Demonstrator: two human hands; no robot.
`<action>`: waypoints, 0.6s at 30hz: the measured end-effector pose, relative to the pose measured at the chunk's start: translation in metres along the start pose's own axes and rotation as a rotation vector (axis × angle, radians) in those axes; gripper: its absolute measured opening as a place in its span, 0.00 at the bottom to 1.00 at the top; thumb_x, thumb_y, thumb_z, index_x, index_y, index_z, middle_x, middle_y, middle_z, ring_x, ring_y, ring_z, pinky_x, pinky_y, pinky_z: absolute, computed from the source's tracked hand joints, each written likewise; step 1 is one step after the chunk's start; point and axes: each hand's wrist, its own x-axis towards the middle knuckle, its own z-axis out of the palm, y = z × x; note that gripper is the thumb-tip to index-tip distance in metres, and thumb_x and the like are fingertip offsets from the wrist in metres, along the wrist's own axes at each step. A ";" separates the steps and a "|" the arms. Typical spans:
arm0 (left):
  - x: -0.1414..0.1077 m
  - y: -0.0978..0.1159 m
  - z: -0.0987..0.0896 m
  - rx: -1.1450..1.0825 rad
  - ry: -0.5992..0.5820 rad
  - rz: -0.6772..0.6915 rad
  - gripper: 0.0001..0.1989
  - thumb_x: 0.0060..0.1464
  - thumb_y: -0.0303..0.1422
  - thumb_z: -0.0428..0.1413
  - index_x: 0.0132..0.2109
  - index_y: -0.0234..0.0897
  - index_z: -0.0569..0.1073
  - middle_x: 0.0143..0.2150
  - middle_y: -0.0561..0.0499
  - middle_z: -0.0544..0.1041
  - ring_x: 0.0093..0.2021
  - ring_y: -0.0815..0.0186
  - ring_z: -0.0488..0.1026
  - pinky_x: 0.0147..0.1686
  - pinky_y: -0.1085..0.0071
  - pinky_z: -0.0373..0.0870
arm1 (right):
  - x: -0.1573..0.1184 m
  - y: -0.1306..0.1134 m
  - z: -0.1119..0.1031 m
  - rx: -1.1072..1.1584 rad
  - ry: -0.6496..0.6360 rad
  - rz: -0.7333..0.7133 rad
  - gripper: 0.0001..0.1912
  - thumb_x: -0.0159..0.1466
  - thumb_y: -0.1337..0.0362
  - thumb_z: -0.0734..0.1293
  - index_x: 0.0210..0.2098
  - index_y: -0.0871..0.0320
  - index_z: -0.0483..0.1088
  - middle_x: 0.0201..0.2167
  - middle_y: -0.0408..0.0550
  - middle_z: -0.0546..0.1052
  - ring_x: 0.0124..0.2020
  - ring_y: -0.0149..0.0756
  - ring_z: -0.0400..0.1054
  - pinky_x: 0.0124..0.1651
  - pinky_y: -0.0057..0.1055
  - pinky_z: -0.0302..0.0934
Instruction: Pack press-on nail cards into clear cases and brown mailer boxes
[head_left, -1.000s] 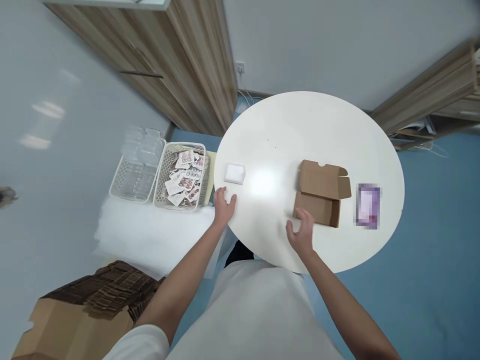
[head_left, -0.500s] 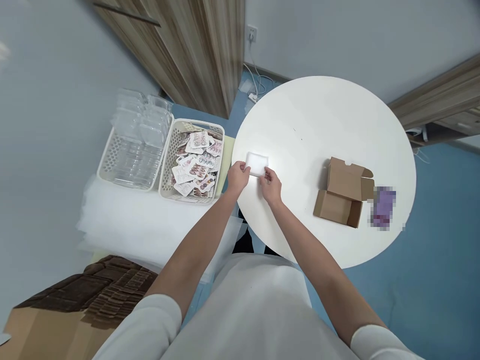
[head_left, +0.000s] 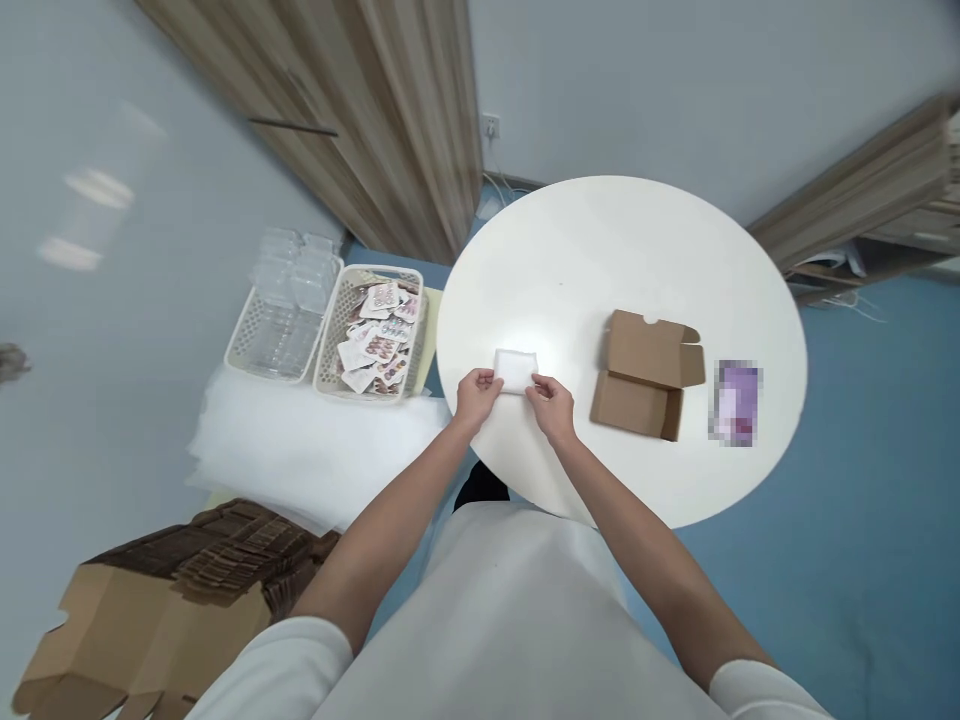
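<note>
- At the left of the desk [head_left: 622, 240], the packet [head_left: 516, 370] is sitting left of the box [head_left: 645, 345]; whether it is touching down, I cannot tell.
- The left hand [head_left: 476, 400] and right hand [head_left: 553, 408] are pinching its opposite sides, each grip closed on it.
- It is lying nearer the box than half a second ago, so the work is turning to shifting it.

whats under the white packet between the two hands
The white packet, held by the left hand and right hand, has the white table around it. What lies directly beneath is covered, and whether they touch is unclear.
</note>
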 end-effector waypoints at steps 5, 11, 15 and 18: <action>-0.045 0.027 0.057 0.099 -0.065 0.179 0.15 0.45 0.36 0.57 0.40 0.36 0.67 0.34 0.49 0.71 0.33 0.69 0.69 0.35 0.70 0.68 | -0.023 -0.001 -0.076 0.096 0.059 -0.104 0.19 0.52 0.59 0.64 0.42 0.59 0.69 0.42 0.51 0.73 0.43 0.37 0.67 0.45 0.36 0.64; -0.073 0.043 0.136 0.368 -0.197 0.337 0.16 0.49 0.33 0.52 0.47 0.40 0.62 0.34 0.51 0.70 0.33 0.68 0.69 0.32 0.72 0.67 | -0.030 0.011 -0.156 0.014 0.153 -0.180 0.19 0.54 0.60 0.63 0.45 0.58 0.67 0.45 0.51 0.71 0.43 0.37 0.67 0.46 0.35 0.64; -0.077 0.037 0.167 0.702 -0.266 0.375 0.14 0.52 0.30 0.48 0.47 0.40 0.62 0.33 0.51 0.70 0.33 0.66 0.69 0.34 0.69 0.66 | -0.023 0.025 -0.181 -0.234 0.094 -0.094 0.21 0.54 0.61 0.62 0.48 0.57 0.63 0.45 0.50 0.71 0.42 0.36 0.67 0.45 0.35 0.63; -0.076 0.031 0.178 0.919 -0.315 0.389 0.15 0.52 0.27 0.46 0.48 0.39 0.61 0.36 0.48 0.71 0.37 0.62 0.69 0.36 0.67 0.64 | -0.016 0.036 -0.186 -0.418 0.044 -0.076 0.23 0.55 0.63 0.62 0.50 0.59 0.60 0.47 0.52 0.69 0.46 0.39 0.65 0.48 0.36 0.60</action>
